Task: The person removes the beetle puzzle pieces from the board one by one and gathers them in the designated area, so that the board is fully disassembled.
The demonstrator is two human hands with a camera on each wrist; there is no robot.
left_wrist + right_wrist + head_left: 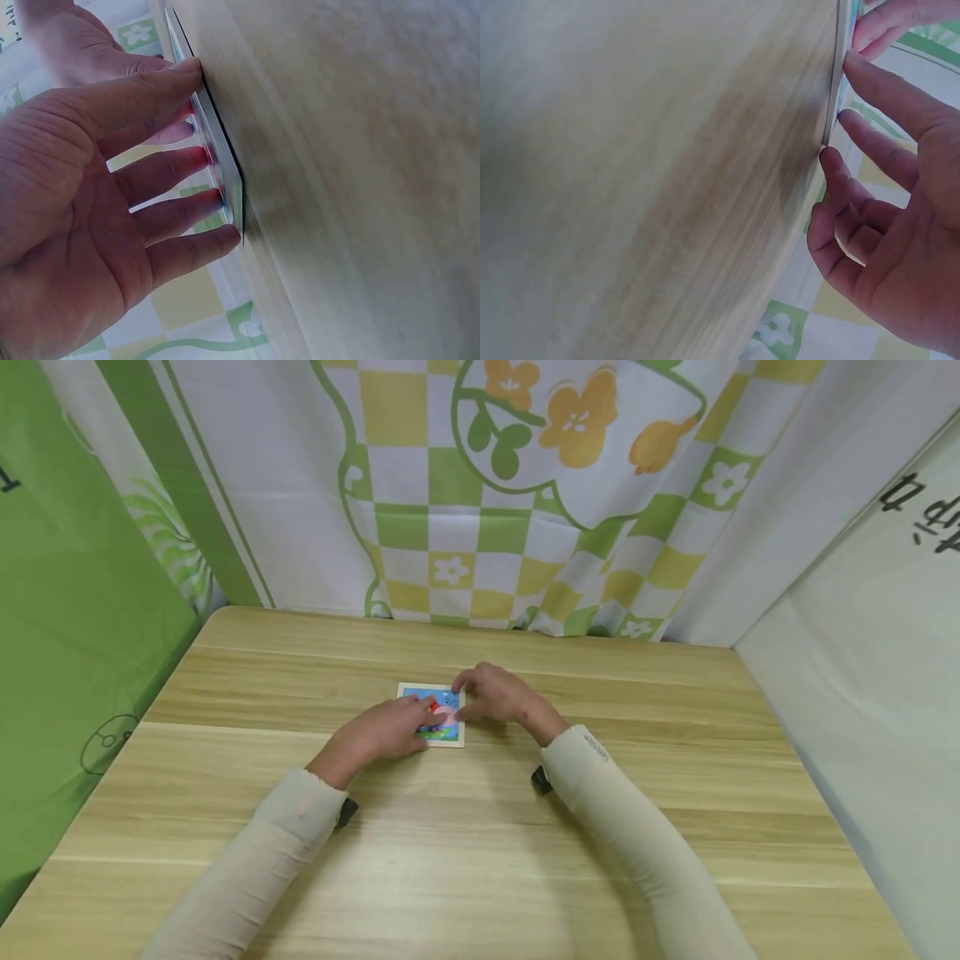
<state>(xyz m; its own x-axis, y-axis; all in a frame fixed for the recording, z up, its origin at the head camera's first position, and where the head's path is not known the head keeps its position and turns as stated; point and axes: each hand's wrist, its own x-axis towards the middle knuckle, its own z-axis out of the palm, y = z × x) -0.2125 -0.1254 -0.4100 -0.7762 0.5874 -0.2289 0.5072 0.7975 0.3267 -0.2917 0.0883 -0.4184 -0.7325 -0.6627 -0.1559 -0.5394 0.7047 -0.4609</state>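
A small square picture board (pixel 452 732) with a pale border lies flat on the wooden table (pixel 480 860). Its print shows blue sky, green ground and a pink and red cartoon figure, partly covered by fingers. My left hand (pixel 384 730) rests on the left part of the board, fingers spread and nearly straight, as the left wrist view also shows, with the thumb at the near edge. At the right edge, my right hand (pixel 498 695) touches the board with thumb and index finger. Its other fingers curl loosely beside the corner in the right wrist view.
A checked curtain (pixel 465 535) with flowers hangs behind the table's far edge. Green cloth (pixel 67 610) stands on the left and a white sheet with dark writing (pixel 885 668) on the right. Each wrist carries a small black device (pixel 541 780).
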